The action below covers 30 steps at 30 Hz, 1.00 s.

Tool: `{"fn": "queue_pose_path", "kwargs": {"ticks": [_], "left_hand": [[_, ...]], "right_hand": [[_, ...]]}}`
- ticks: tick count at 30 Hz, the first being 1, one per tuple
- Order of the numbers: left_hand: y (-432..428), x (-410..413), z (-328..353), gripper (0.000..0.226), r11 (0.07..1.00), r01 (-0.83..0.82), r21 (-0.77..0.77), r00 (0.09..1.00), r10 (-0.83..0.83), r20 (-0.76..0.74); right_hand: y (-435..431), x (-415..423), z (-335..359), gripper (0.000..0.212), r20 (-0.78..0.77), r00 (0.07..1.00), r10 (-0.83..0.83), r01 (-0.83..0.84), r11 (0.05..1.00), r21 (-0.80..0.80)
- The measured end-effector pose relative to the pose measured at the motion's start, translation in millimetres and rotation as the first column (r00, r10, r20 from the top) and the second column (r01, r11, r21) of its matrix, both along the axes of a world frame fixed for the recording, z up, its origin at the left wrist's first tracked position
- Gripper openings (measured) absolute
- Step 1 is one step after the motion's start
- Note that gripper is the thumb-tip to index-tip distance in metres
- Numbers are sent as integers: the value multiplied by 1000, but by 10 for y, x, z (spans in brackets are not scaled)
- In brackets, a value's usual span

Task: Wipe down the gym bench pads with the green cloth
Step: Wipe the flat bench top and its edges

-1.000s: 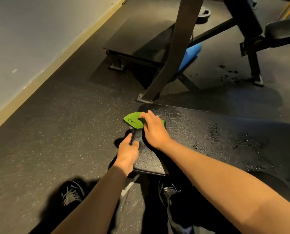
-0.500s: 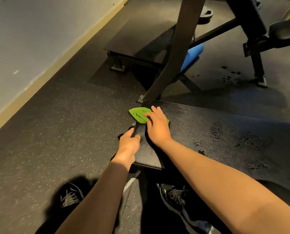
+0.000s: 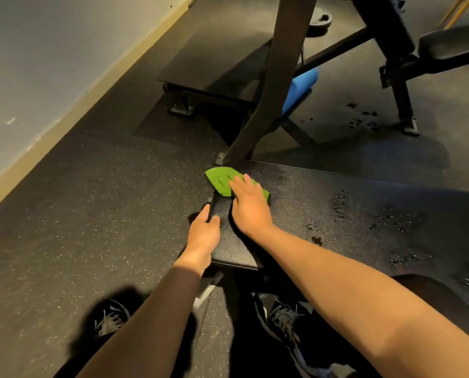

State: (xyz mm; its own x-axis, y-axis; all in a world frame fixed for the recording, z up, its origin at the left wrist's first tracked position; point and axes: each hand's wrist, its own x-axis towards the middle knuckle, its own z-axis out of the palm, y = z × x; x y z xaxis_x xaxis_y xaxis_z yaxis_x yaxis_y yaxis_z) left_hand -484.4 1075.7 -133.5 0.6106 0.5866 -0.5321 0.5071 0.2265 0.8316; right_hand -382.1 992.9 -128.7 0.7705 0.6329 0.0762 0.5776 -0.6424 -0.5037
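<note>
Nearest us, our left grip [image 3: 203, 236] clamps the end edge of the black padded tabletop [image 3: 296, 192], thumb on top. Just beyond, at its 1 o'clock, our right grip [image 3: 251, 208] lies flat, fingers straight, pressing the green cloth [image 3: 219, 180] onto the tabletop's far corner. The cloth pokes out toward 11 o'clock, and water droplets [image 3: 339, 205] sit at 3 o'clock.

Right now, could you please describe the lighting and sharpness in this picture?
Head view: dim, warm light; the green cloth under the right hand is sharp; the left shoe is smeared and in deep shadow; droplets glisten on the bench pad.
</note>
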Motion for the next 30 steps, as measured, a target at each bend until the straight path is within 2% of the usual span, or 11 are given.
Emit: {"fn": "queue_pose_path", "kwargs": {"ticks": [4, 7, 9, 13, 16, 18, 22, 25, 28, 30], "left_hand": [[-15, -18, 32, 29, 1000, -1, 3, 1000, 1, 22], [11, -28, -30, 38, 1000, 21, -5, 999, -20, 31], [45, -51, -84, 53, 998, 25, -53, 999, -24, 29], [74, -92, -172, 55, 996, 74, -41, 997, -75, -20], [99, -67, -232, 55, 997, 72, -27, 997, -73, -33], [89, -57, -169, 52, 998, 39, -52, 999, -39, 4], [46, -110, -7, 55, 994, -5, -112, 997, 15, 82], [10, -175, 61, 55, 994, -32, -107, 993, 43, 107], [-17, -289, 47, 51, 995, 15, -101, 990, 0, 139], [-19, -356, 103, 48, 997, 45, -67, 994, -39, 97]], "right_hand": [[-51, -443, -14, 46, 1, 984, 178, -178, 984, 24], [-117, -150, -45, 51, 50, 966, 255, -251, 965, -70], [-168, 230, -21, 52, 36, 987, 157, -154, 984, -89], [-257, 829, 4, 51, 14, 1000, -12, 15, 977, -215], [-156, 849, -41, 54, 43, 989, -139, 145, 963, -229], [-69, 674, -54, 49, 76, 986, -150, 161, 969, -185], [-98, 198, -17, 39, 59, 998, 20, -14, 995, -96], [-270, -207, -4, 49, -47, 989, 139, -140, 990, -32], [-491, -541, 8, 61, -172, 959, 224, -229, 973, -11], [-697, -599, 51, 63, -209, 935, 288, -298, 954, -20]]}}
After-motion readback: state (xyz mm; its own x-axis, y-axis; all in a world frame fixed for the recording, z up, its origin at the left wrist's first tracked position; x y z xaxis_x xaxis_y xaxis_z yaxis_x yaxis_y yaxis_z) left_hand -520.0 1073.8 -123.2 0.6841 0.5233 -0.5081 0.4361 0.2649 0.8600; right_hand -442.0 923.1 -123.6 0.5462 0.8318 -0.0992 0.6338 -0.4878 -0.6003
